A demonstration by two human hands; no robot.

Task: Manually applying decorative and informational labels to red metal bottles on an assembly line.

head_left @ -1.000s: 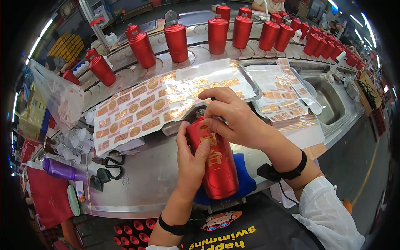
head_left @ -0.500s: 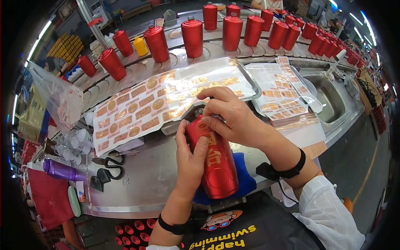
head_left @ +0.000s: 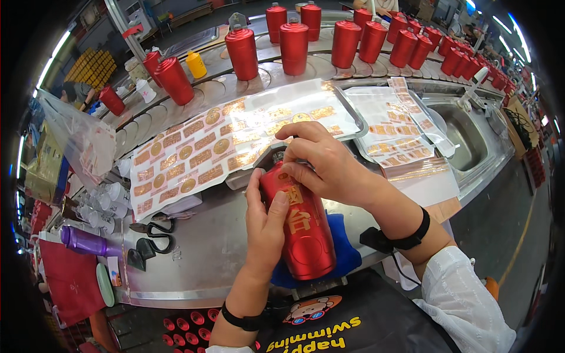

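Note:
A red metallic bottle [head_left: 309, 250] with gold lettering lies tilted in front of me, its base toward me on a blue cloth [head_left: 347, 247]. My left hand [head_left: 266, 220] is wrapped round its left side, the thumb lying along the front. At the shoulder, just below the short neck [head_left: 278, 157], my right hand [head_left: 321, 159] grips with curled fingers and the thumb pressed on the surface. Under that thumb a small gold mark is partly hidden. Beyond the bottle lies a sheet of gold stickers [head_left: 197, 152], with gaps in its upper right part.
Red bottles [head_left: 294, 50] stand along a curved conveyor [head_left: 265, 82], with a small yellow bottle [head_left: 196, 65] behind. More sticker sheets [head_left: 388, 129] lie beside a sink [head_left: 465, 135] at right. Black scissors [head_left: 158, 238], a purple bottle [head_left: 88, 241] and clear cups [head_left: 106, 206] sit at left.
The bottle in my hands has turned, so its gold lettering shows differently. On the conveyor the red bottles have shifted to the right. My hands have hardly moved.

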